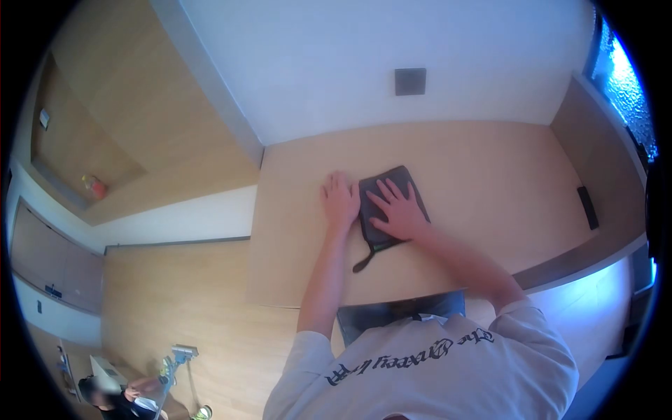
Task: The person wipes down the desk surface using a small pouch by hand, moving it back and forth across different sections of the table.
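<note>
Nearest the camera we find our light shirt (441,364), printed with dark lettering across the chest. Just beyond it, below the table edge, sits a dark glossy panel (371,316); we cannot tell from this angle what it belongs to. Next comes the wooden table (497,189), over which both our forearms extend.

On this table, left of its middle, lies the case (376,218). We note a flat, roughly rectangular body, dark grey to black, matt, with a darker border and softly rounded corners. It rests slightly askew to the table edge. A thin green strip shows along its near edge. From its near left corner a dark strap (365,262) trails toward us, ending in a narrow loop.

Our right hand (401,210) lies palm down on the upper face of the case, fingers open and widely spread, gripping nothing. Our left hand (341,201) rests on the table alongside the left edge of the case, fingers extended and only slightly parted.

Farther right, a black bar (588,208) stands near the side panel. Behind the table, a dark square plate (410,81) is set in the white wall (336,70).
</note>
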Demonstrator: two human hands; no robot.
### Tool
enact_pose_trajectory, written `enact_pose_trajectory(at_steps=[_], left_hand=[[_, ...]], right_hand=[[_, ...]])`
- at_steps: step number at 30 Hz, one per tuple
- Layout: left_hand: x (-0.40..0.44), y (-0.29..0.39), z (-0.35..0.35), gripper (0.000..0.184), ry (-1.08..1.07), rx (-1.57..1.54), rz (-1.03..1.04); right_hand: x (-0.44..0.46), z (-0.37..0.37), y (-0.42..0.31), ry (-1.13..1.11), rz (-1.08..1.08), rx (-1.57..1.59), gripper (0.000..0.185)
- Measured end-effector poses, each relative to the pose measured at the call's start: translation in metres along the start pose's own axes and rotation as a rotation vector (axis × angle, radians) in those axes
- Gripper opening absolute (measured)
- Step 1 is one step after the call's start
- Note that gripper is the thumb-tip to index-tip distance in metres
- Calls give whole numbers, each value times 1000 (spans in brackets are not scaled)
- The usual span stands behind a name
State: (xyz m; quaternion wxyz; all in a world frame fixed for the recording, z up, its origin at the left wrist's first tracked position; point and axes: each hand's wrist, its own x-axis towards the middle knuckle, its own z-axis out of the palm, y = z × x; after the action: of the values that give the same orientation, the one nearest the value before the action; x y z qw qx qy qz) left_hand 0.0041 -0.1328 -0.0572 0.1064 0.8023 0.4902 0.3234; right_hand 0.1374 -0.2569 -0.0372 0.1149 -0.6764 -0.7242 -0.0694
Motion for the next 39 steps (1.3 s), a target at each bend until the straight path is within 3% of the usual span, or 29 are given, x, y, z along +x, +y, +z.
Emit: enact_pose_trajectory(at_steps=[18, 25, 31, 39], left_hand=[[-23, 11, -8, 55, 1, 4, -4], [-20, 9, -6, 55, 15, 10, -8], [-12, 8, -3, 50, 30, -4, -35], [-3, -1, 4, 50, 21, -48, -80]], right_hand=[[162, 29, 43, -44, 242, 32, 71], [170, 49, 53, 43, 204, -1, 56], [122, 40, 36, 59, 154, -13, 56], [-20, 1, -13, 34, -35, 4, 66]])
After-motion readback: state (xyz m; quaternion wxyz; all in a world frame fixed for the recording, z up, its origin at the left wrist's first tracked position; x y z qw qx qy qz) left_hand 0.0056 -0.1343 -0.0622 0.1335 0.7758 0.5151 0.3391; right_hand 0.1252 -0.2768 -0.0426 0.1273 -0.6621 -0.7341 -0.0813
